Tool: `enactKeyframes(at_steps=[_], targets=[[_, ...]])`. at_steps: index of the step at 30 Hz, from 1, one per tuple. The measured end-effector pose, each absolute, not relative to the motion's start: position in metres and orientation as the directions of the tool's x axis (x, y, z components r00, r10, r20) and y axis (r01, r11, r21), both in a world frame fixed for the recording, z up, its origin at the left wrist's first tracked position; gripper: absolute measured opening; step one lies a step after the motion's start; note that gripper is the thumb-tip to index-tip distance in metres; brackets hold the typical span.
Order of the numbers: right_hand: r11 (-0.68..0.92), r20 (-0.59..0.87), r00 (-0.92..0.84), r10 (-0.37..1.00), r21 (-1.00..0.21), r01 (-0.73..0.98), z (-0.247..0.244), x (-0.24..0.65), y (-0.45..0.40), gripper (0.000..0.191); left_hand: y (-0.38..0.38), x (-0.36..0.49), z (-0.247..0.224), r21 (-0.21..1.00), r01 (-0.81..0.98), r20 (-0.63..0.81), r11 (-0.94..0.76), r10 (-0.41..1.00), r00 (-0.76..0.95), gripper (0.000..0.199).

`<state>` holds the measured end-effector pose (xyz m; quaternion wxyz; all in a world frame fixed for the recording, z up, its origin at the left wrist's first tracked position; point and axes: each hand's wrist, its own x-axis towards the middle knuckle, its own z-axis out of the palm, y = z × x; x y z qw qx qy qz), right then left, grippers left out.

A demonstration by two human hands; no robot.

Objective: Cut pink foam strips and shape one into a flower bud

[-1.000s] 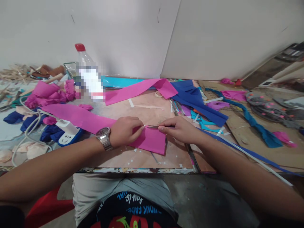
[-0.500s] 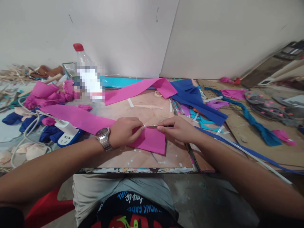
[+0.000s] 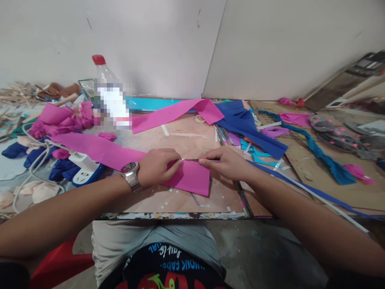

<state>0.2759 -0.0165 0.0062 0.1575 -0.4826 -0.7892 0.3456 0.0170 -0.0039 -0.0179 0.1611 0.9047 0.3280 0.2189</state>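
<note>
A long pink strip (image 3: 192,178) lies on the table, running from the left under my wrist to a straight end in front of me. My left hand (image 3: 161,166), with a watch on its wrist, is closed on the strip's upper edge, thumb against fingers. My right hand (image 3: 224,162) pinches a thin dark metal tool (image 3: 193,159), whose tip lies along that same edge, close to my left fingertips. The kind of tool cannot be made out. Another stretch of pink strip (image 3: 171,112) lies folded over farther back.
Behind stands a bottle with a red cap (image 3: 98,60). A power strip (image 3: 87,173) with a white cable and pink bundles (image 3: 57,118) are at left. Blue strips (image 3: 252,128), a tape roll (image 3: 200,119), a white rod (image 3: 325,196) and a teal twisted strip (image 3: 319,154) lie rightward.
</note>
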Motion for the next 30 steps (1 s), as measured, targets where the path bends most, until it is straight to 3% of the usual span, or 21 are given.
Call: enactKeyframes(at_steps=[8, 30], targets=[[0.280, -0.097, -0.490, 0.866, -0.718, 0.638, 0.0074, 0.2758, -0.0168, 0.041, -0.0041, 0.0178, -0.0167, 0.491, 0.516, 0.275, -0.702, 0.687, 0.672, 0.032], [0.291, -0.068, -0.463, 0.884, -0.693, 0.659, 0.0050, 0.2770, -0.0147, 0.042, -0.0002, 0.0148, -0.0195, 0.498, 0.539, 0.255, -0.679, 0.709, 0.657, 0.019]])
